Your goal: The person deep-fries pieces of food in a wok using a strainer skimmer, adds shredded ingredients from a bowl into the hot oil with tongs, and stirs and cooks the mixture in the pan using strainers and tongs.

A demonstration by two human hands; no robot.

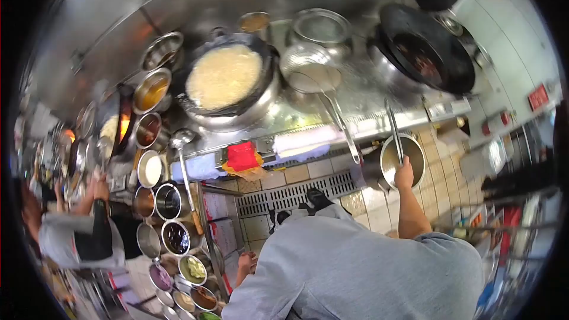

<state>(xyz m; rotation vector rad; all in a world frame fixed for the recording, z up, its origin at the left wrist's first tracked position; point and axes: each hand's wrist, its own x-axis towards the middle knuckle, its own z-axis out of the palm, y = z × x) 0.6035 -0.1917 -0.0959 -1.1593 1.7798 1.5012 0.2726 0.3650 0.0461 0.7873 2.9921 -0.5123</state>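
My right hand point(405, 173) is closed around the lower end of a long, narrow metal utensil point(395, 133). The utensil reaches up past a steel pot point(418, 155) to the counter edge; its working end cannot be made out. Low at my left side, my left hand point(246, 263) hangs with loosely bent fingers and no object visible in it. It is beside a rack of seasoning containers. On the stove, a big black wok point(261, 77) holds pale yellow, frothy liquid point(225, 77). A wire strainer point(313, 77) rests right of it, its handle sticking out over the front edge.
Dark woks point(459, 62) are stacked at the right. A ladle point(182, 138) lies near several steel containers, one with dark sauce point(176, 237). Folded towels point(305, 140) and a red cloth point(242, 156) line the counter edge. Another person point(77, 237) works at left near flames.
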